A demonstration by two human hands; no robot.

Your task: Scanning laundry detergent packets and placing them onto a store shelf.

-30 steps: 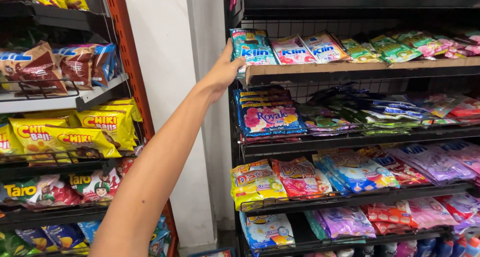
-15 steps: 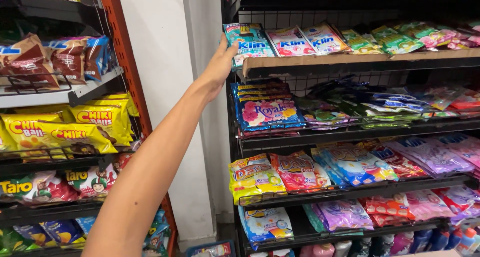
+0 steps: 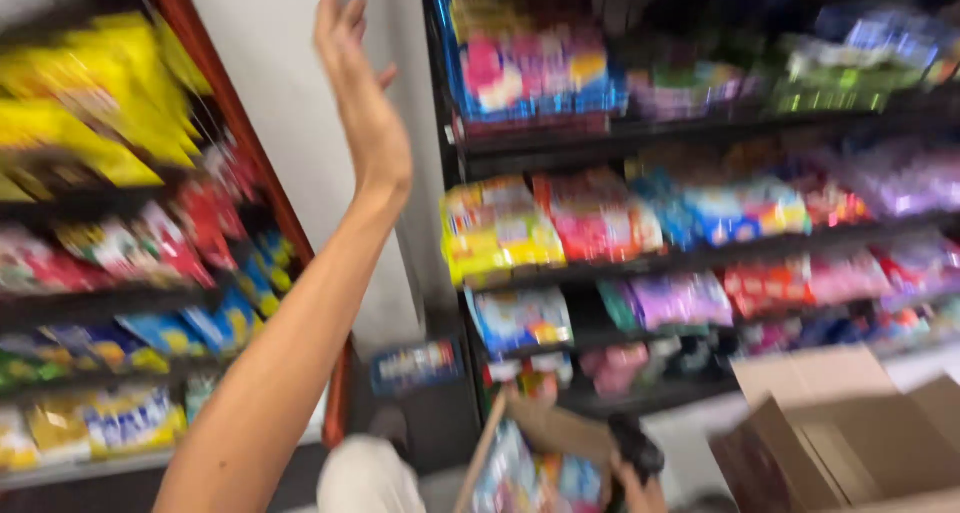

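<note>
Snack packets (image 3: 520, 68), a pink, blue and yellow stack on the upper shelf (image 3: 640, 133) of the dark rack, lie at about three o'clock from the raised left hand (image 3: 365, 103). That hand is up in front of the pale pillar (image 3: 270, 93) between the two racks, its fingers (image 3: 335, 18) straight, spread and holding nothing; they point toward twelve o'clock, with the thumb sticking out on the packet side. A clear gap of pillar and rack post separates the hand from the stack, so they are near but not touching. The stack's long side runs left to right along the shelf edge, across the line of the forearm.

At six o'clock, low in the view, the right hand (image 3: 635, 468) is far from the shelf. It is closed around something dark beside a colourful bag (image 3: 520, 473), though the blur hides what exactly it grips. A cardboard box (image 3: 850, 423) with open flaps sits at four o'clock. The left hand is much the nearer to the packets.
</note>
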